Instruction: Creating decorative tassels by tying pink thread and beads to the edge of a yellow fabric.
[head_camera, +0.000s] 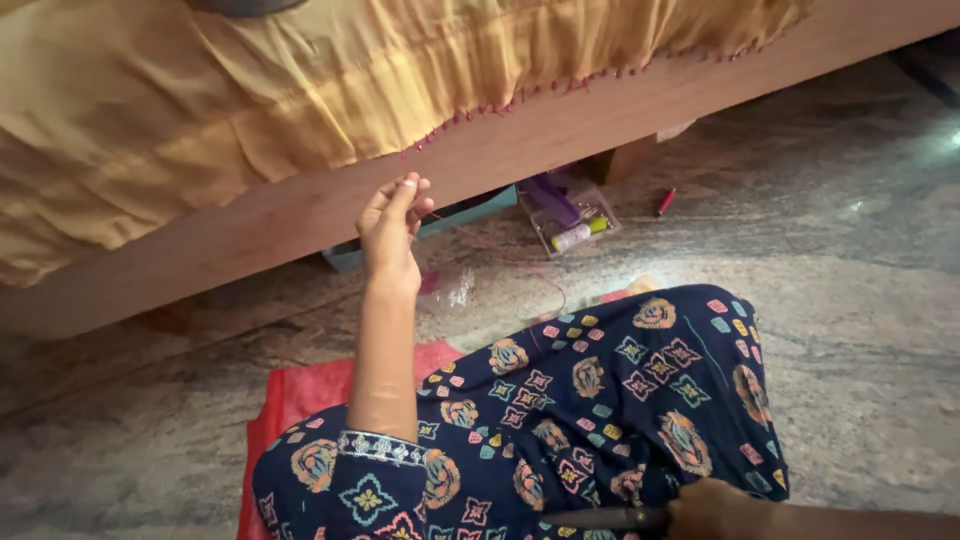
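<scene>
Head view: your left hand (392, 222), centre frame, is raised with fingertips pinched shut on a red thread (500, 255) that trails down toward your lap. Your right hand (712, 508), bottom right, rests closed on a dark slim tool (600, 517). Judged step: drawing a stitch taut below the yellow cloth (300, 80) edge. Next, keep tension steady.

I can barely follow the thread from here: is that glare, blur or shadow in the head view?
Head view: bright glare on the stone floor at right; the left hand pinching the red thread is fairly sharp, the thread thin and faint; under the bed frame it is shadowed; the right hand sits dim at the bottom edge.
</scene>
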